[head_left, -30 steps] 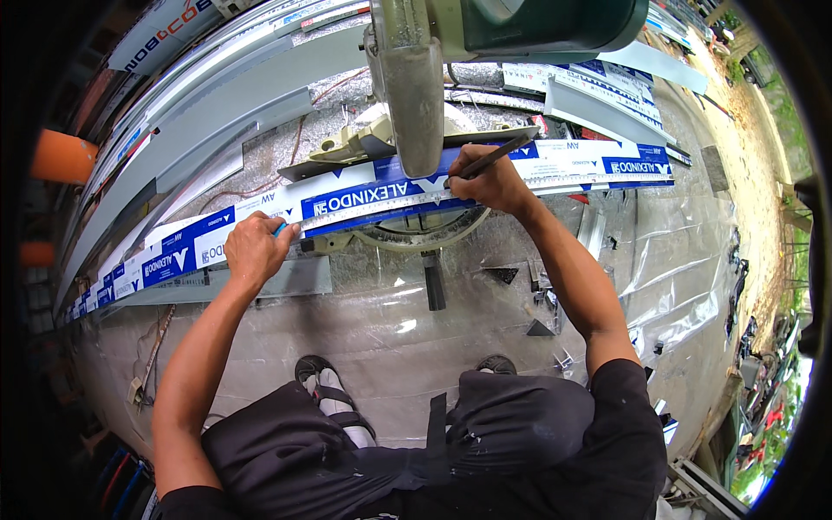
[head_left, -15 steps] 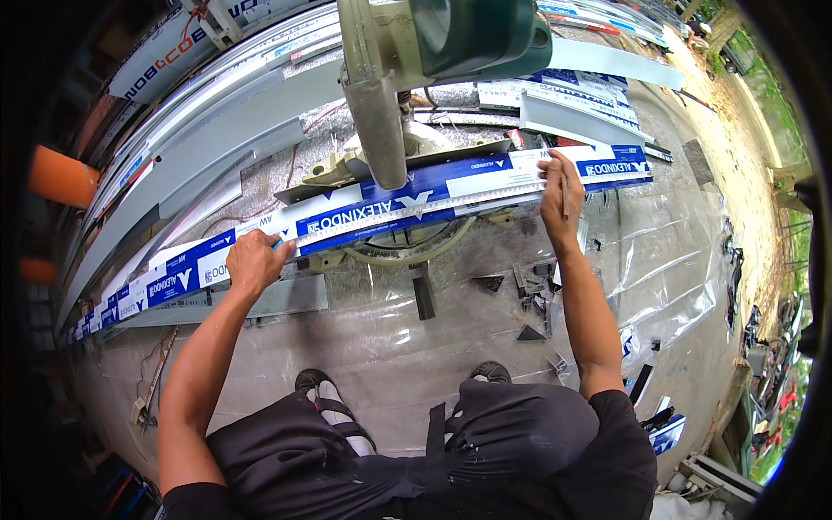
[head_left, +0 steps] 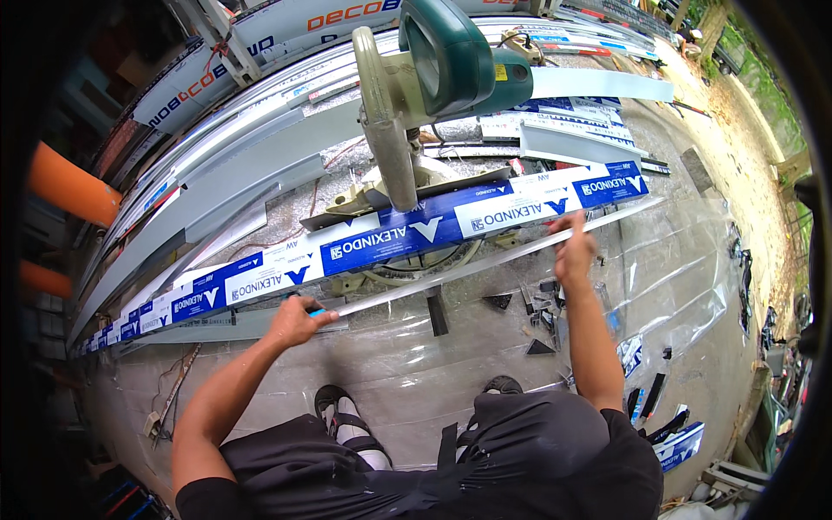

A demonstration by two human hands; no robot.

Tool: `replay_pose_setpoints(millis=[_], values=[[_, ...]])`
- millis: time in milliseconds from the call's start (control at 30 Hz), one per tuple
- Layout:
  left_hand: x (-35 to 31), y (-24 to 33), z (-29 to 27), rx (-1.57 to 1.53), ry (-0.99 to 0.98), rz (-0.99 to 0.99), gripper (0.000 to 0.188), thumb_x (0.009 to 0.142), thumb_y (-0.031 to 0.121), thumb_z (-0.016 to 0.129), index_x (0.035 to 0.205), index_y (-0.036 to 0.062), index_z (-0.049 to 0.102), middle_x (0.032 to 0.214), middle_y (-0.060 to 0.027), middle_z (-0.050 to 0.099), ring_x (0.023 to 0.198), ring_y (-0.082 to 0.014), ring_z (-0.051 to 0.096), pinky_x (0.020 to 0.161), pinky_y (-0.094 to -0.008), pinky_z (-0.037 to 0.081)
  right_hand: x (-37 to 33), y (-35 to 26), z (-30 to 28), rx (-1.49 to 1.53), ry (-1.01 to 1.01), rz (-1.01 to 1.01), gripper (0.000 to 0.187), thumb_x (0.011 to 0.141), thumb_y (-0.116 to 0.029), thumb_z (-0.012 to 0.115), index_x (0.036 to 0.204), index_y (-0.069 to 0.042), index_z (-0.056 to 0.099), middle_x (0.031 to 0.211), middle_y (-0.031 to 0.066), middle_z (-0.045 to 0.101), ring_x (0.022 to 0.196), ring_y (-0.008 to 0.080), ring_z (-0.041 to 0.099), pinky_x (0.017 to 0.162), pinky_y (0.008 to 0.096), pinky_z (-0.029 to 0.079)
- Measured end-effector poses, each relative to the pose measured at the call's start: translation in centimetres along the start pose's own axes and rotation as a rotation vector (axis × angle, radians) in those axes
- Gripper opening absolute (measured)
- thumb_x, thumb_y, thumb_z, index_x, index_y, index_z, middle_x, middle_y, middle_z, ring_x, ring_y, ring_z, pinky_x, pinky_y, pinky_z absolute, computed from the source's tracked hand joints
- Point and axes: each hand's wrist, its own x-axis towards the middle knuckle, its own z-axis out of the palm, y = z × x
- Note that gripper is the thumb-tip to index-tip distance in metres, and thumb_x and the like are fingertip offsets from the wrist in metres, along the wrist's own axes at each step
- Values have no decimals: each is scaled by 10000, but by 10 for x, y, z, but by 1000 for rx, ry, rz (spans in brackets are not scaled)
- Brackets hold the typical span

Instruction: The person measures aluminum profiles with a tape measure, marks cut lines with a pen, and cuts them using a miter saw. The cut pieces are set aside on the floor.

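Observation:
My left hand [head_left: 296, 321] is closed around the near end of a long, thin, pale measuring strip [head_left: 442, 276], with a bit of blue showing at its fingers. The strip slants up to the right, passes my right hand [head_left: 575, 250] and runs on beyond it. The curled fingers of my right hand are at the strip; anything else within them is too unclear to make out. Beyond the strip lies a long metal profile [head_left: 373, 243] in blue and white printed film, apart from both hands. A green-handled cutting saw [head_left: 451, 65] stands over it, its guard overlapping the profile.
Long grey metal profiles [head_left: 260, 156] lie in rows behind the saw. Dark offcuts [head_left: 542, 308] are scattered on the floor [head_left: 390, 355] at the right. An orange pipe [head_left: 74, 185] stands at the far left, and my feet are below the saw base.
The measuring strip has come off the profile towards me, and both hands have moved nearer with it. The profile now lies without a hand on it. The view has shifted slightly.

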Motion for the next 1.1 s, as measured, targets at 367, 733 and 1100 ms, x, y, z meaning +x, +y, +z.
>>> replay_pose_setpoints(millis=[367, 733, 1100], values=[[-22, 22, 72, -42, -150, -20, 960, 845, 601, 822, 1403, -65, 413, 1176, -313, 688, 1112, -414, 696, 992, -472, 538, -214, 60, 17, -904, -865, -499, 244, 978, -269, 728, 1061, -44, 686, 886, 173, 668, 805, 342, 695, 690, 448, 537], [68, 12, -1, 336, 518, 209, 1348, 528, 567, 990, 1512, 14, 253, 1531, -214, 354, 1457, -401, 326, 1223, -516, 246, -234, 79, -31, -1521, -1015, -447, 256, 894, -88, 585, 1149, -82, 604, 1056, 177, 582, 1005, 388, 638, 830, 481, 539], [85, -29, -44, 453, 308, 275, 1339, 533, 598, 968, 1596, 113, 314, 1350, -187, 522, 1325, -353, 484, 1152, -480, 345, -248, 85, -17, -1516, -973, -411, 361, 876, -28, 590, 1230, -95, 574, 1099, 186, 589, 1025, 400, 648, 824, 486, 553]])
